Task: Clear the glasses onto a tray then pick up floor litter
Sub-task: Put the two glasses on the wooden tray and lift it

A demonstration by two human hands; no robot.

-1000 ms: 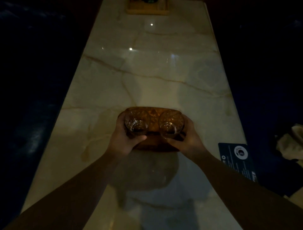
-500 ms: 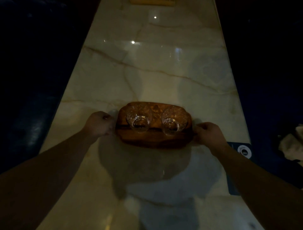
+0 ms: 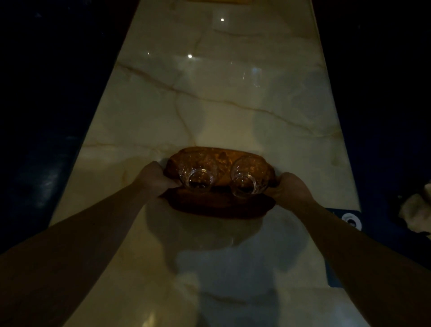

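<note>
A brown wooden tray (image 3: 221,205) sits in the middle of the long marble table (image 3: 221,93), tilted or slightly raised at its near edge. Two clear glasses stand on it: a left glass (image 3: 197,178) and a right glass (image 3: 245,182). My left hand (image 3: 154,177) grips the tray's left end. At the opposite end my right hand (image 3: 289,186) holds the tray's right side. Both hands have fingers curled around the tray's rim.
A dark blue card (image 3: 349,219) with a white round logo lies at the table's right edge. Pale crumpled cloth or paper (image 3: 417,210) lies in the dark at the far right. A wooden item (image 3: 221,1) shows at the table's far end. Both sides are dark.
My hands left the two glasses, went out to the tray's ends, and now close on the tray. The tray looks a little nearer and its shadow has grown.
</note>
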